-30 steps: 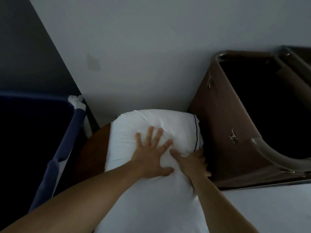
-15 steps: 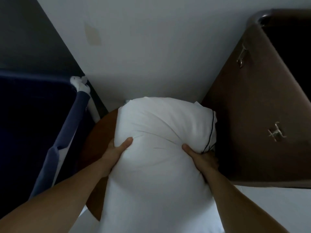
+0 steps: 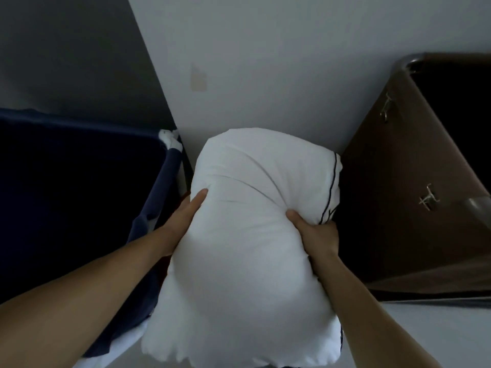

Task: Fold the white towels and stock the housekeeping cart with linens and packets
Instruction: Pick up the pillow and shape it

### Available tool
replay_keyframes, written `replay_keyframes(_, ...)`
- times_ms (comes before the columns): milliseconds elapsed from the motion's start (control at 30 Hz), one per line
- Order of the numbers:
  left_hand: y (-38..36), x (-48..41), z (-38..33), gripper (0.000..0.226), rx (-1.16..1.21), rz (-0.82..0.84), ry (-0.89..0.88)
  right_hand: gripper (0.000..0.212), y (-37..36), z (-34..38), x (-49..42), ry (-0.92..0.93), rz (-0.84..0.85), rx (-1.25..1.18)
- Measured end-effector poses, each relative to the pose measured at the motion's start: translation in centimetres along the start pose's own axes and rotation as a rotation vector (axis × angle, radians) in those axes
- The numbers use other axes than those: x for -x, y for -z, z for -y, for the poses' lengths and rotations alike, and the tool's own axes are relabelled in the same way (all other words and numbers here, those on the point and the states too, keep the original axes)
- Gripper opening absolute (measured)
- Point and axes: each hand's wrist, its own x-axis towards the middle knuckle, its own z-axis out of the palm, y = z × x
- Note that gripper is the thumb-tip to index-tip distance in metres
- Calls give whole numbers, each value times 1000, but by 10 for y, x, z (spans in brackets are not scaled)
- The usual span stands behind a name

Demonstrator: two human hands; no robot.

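A plump white pillow with a thin dark piping line near its right end fills the middle of the view. My left hand grips its left side, thumb on top and fingers hidden underneath. My right hand grips its right side just below the piping, thumb pressed into the fabric. The pillow is held up between a dark blue fabric bin on the left and a brown cart on the right.
A pale wall rises straight ahead. The brown cart has metal hooks on its side and a dark open top. A white cloth hangs on the blue bin's corner. White linen lies under the bin's near edge.
A second ago my hands pressed flat on the pillow as it lay on a round wooden surface. They have since moved to its sides, gripped it and lifted it, hiding that surface.
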Motion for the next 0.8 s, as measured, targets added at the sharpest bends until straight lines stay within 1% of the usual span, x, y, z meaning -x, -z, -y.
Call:
replay_keyframes(67,9,11,-9,113,-69,-2,-52,137,-4,0,5,-11,36,-42)
replay_keyframes(100,8,15,-10,113,-152,-32,-59,136,-4,-4,6,-25,55,-58)
replay_keyframes(167,-8,20,-6,111,-395,-125,-6,133,2,-14,3,-67,82,-41)
replay_keyframes(233,-34,22,7,95,-643,-189,58,133,11,-26,-2,-116,102,-1)
replay_keyframes(267,-46,23,14,87,-727,-216,54,133,16,-30,-4,-140,115,2)
replay_keyframes(300,-54,22,18,81,-803,-248,7,133,21,-33,-5,-162,124,0)
replay_keyframes(333,-58,21,20,75,-882,-281,-79,131,25,-34,-7,-178,123,11)
replay_keyframes(367,-61,18,19,71,-961,-305,-192,128,29,-34,-8,-187,113,39)
replay_keyframes(433,-71,14,14,67,-1072,-291,-415,120,33,-28,-9,-171,63,174)
replay_keyframes(500,-88,10,6,72,-1167,-248,-578,110,34,-15,-3,-65,-25,323)
replay_keyframes(533,-97,7,4,73,-1227,-235,-629,105,33,-6,2,34,-62,369)
replay_keyframes(600,-108,1,5,73,-1333,-221,-665,97,28,10,17,314,-87,524)
replay_keyframes(633,-111,-2,8,73,-1368,-221,-659,94,25,14,24,456,-77,644)
replay_keyframes(667,-113,-6,12,73,-1390,-223,-646,90,22,15,27,562,-50,770)
replay_keyframes(700,-115,-11,16,74,-1407,-223,-633,86,19,14,28,611,-6,893)
replay_keyframes(733,-118,-15,21,74,-1425,-225,-621,84,17,10,25,611,45,1002)
replay_keyframes(800,-124,-22,29,75,-1467,-237,-610,84,17,-6,13,535,117,1129)
